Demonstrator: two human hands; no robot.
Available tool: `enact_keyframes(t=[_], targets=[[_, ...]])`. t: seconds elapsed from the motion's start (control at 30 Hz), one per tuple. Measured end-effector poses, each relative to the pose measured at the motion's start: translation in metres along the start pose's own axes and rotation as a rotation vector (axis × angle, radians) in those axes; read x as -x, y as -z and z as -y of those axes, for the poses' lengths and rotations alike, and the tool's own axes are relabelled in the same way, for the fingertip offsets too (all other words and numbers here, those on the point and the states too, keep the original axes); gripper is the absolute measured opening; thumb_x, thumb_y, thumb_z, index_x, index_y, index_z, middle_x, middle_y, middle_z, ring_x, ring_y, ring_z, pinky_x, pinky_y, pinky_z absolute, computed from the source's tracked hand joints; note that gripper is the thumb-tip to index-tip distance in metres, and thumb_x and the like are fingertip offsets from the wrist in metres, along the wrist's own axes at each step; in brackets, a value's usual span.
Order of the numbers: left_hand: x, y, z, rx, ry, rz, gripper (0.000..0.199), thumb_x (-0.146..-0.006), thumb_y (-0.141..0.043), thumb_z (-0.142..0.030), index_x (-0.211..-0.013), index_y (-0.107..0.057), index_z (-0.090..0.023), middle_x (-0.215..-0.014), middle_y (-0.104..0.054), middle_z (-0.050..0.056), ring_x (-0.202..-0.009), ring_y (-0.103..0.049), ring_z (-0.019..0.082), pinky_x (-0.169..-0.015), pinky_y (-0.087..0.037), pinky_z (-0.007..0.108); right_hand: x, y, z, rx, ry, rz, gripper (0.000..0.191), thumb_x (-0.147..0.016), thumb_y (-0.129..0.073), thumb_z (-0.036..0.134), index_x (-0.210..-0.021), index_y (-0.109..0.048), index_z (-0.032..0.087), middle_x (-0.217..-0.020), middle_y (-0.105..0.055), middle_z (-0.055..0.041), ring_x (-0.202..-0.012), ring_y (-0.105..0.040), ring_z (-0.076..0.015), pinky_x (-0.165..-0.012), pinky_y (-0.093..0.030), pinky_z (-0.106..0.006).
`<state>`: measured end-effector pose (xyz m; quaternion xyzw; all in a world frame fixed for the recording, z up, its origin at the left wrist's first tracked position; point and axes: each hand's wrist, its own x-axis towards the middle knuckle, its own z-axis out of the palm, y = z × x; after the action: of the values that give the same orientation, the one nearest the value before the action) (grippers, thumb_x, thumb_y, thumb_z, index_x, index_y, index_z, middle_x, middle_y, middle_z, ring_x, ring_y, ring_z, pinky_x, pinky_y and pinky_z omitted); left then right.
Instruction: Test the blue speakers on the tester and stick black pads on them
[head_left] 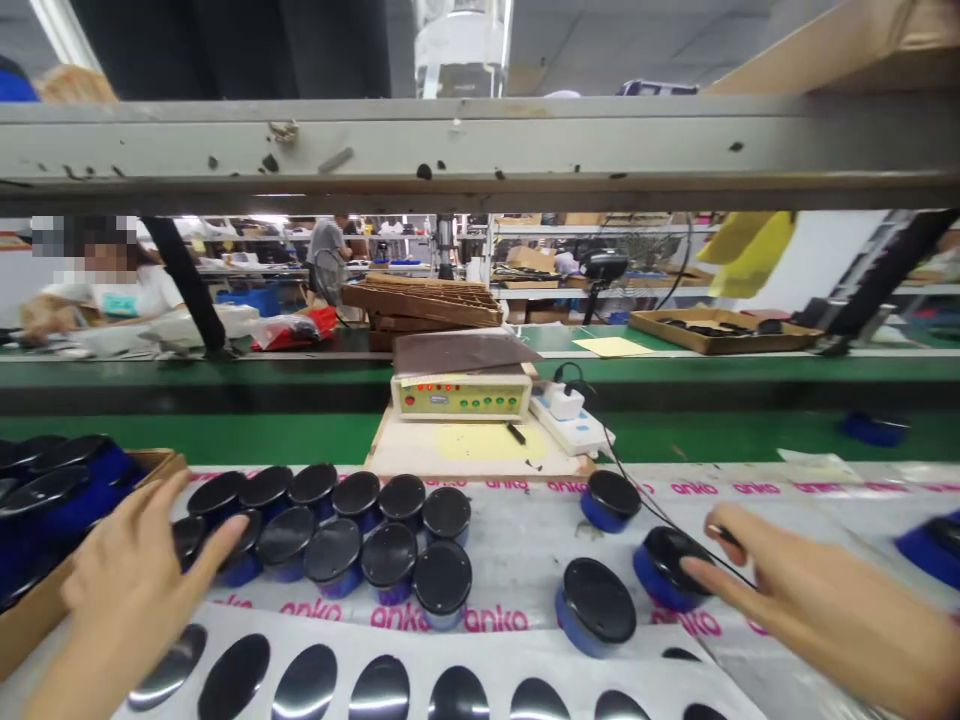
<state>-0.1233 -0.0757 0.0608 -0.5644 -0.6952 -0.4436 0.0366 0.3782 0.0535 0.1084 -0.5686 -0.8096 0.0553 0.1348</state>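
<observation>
My left hand (127,580) rests with spread fingers beside several round blue pucks with glossy black tops (337,530), its fingertips near the closest ones. My right hand (817,610) pinches a small black wired probe (724,533), and one finger reaches the black top of a single puck (664,565). Two more pucks (596,605) stand apart on a white film printed with pink "anko" lettering (517,590). Nearer to me lies a sheet of shiny black ovals (306,682).
A cardboard tray (34,625) of pucks sits at the left. Behind the film are a board (480,445), a tester box with red and green lights (461,397), and a power strip (570,425). A grey metal beam (480,140) crosses above. A co-worker (127,290) works beyond a green conveyor (225,440).
</observation>
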Motion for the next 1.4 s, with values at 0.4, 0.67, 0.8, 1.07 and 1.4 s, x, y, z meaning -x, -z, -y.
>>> enact_keyframes(t=[0.4,0.67,0.8,1.07,1.4], targets=[[0.035,-0.19,-0.227,0.292,-0.289,1.051,0.083,-0.075,-0.068,-0.034,-0.145,-0.026,-0.017,-0.146,-0.033,0.014,-0.131,-0.036,0.033,-0.108,-0.033,0.045,-0.005,-0.04,-0.007,-0.036,0.007,0.173,0.016,-0.083,-0.047,0.034,-0.08,-0.035,0.024,-0.079,-0.055,0.0,-0.069,-0.06,-0.0182,-0.059,-0.042,-0.028],[0.029,-0.212,-0.238,0.391,-0.251,1.128,0.11,-0.064,-0.076,-0.042,-0.148,-0.011,-0.013,-0.152,-0.021,0.017,-0.137,-0.024,0.033,-0.111,-0.027,0.043,-0.013,-0.031,-0.024,-0.054,-0.02,0.113,0.027,-0.086,-0.044,0.047,-0.075,-0.036,0.024,-0.073,-0.055,-0.0022,-0.063,-0.054,-0.0195,-0.058,-0.038,-0.03],[0.014,-0.19,-0.24,0.303,-0.16,1.13,0.114,-0.065,-0.074,-0.041,-0.147,-0.002,-0.01,-0.154,-0.01,0.017,-0.14,-0.015,0.033,-0.113,-0.023,0.046,-0.052,-0.032,-0.003,-0.09,0.078,0.046,0.026,-0.087,-0.044,0.047,-0.084,-0.04,0.022,-0.087,-0.055,-0.0057,-0.075,-0.054,-0.0209,-0.063,-0.037,-0.03],[-0.013,-0.16,-0.222,0.359,-0.1,0.776,0.091,-0.077,-0.064,-0.04,-0.147,-0.014,-0.012,-0.153,-0.019,0.014,-0.14,-0.019,0.029,-0.113,-0.02,0.045,-0.071,-0.013,0.046,-0.276,0.344,0.141,0.013,-0.087,-0.048,0.034,-0.086,-0.044,0.022,-0.076,-0.048,0.0029,-0.067,-0.047,-0.0132,-0.06,-0.038,-0.024],[-0.014,-0.128,-0.224,0.592,-0.071,0.719,0.099,-0.069,-0.073,-0.029,-0.146,-0.01,-0.029,-0.112,-0.065,0.001,-0.095,-0.063,0.023,-0.083,-0.048,0.034,-0.045,0.002,0.099,-0.551,0.447,0.111,0.014,-0.087,-0.046,0.032,-0.079,-0.04,0.022,-0.067,-0.035,0.0062,-0.06,-0.035,-0.0111,-0.055,-0.031,-0.024]])
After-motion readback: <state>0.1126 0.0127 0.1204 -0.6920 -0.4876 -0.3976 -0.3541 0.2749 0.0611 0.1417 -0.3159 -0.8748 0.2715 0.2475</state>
